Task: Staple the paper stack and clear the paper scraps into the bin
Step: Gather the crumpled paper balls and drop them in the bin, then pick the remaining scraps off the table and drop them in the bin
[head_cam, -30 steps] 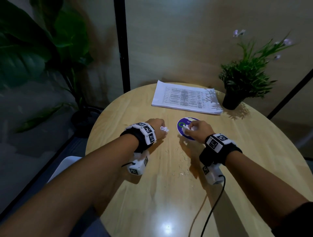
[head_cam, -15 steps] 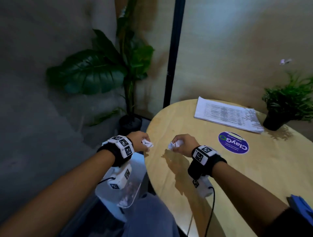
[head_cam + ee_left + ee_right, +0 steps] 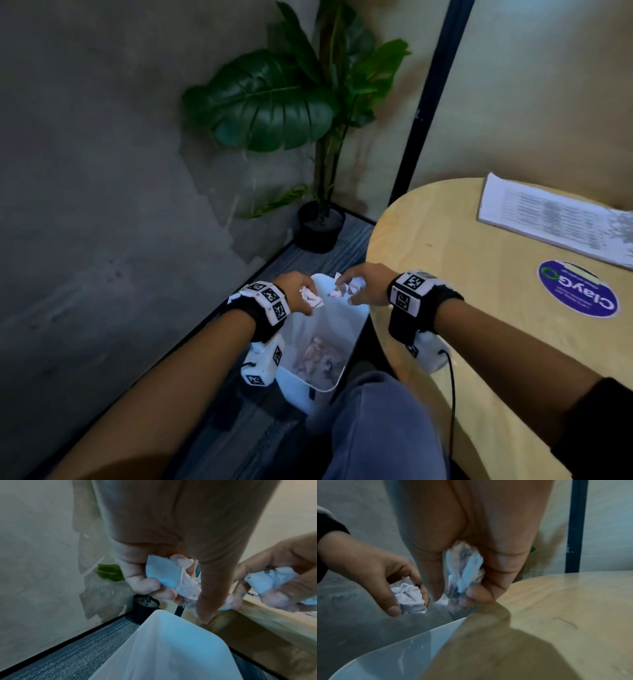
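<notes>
Left hand [image 3: 295, 287] has its fingers curled round crumpled paper scraps [image 3: 311, 296], right hand [image 3: 363, 285] clutches another wad [image 3: 356, 285], both right over the white bin [image 3: 354, 317] on the floor. Printed paper stack [image 3: 548, 219] sits on the round wooden table [image 3: 479, 308], well off past the right hand.

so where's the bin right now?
Head view: the white bin sits on the floor left of the round table, under both hands.
</notes>
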